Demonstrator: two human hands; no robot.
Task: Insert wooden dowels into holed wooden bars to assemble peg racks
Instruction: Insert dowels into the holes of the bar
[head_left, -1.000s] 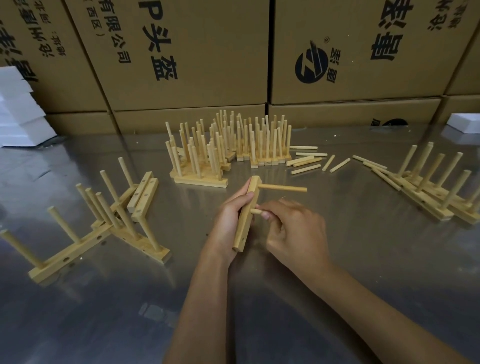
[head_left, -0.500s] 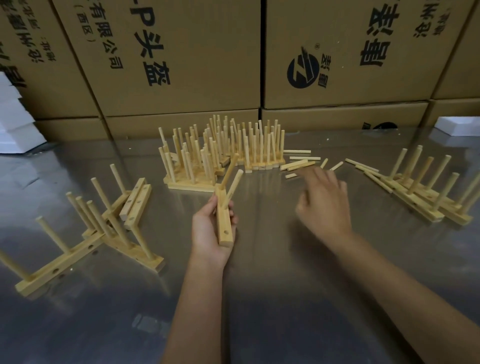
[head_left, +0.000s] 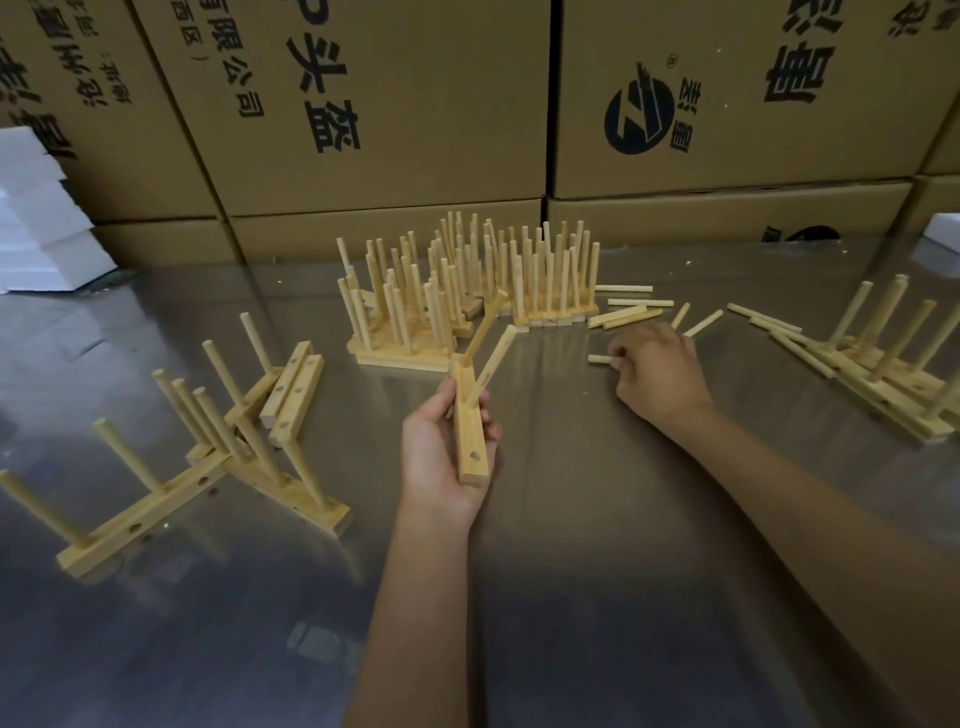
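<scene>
My left hand (head_left: 441, 457) grips a short wooden bar (head_left: 470, 441) above the table's middle. Two dowels stand in the bar's far end, and one empty hole shows near its close end. My right hand (head_left: 660, 371) rests on the steel table to the right, its fingers pinching a loose dowel (head_left: 598, 359) that lies flat. More loose dowels (head_left: 626, 316) lie just beyond that hand. A cluster of finished peg racks (head_left: 467, 296) stands behind the bar.
Part-filled longer racks (head_left: 223, 447) lie at the left, and other racks (head_left: 893, 379) at the right edge. Cardboard boxes (head_left: 395, 104) wall the table's far side. White foam blocks (head_left: 36, 218) are stacked at far left. The steel table (head_left: 571, 597) is bare near me.
My right hand left the bar, reached right to the loose dowels and now pinches one. My left hand turned the bar so its two dowels point away from me.
</scene>
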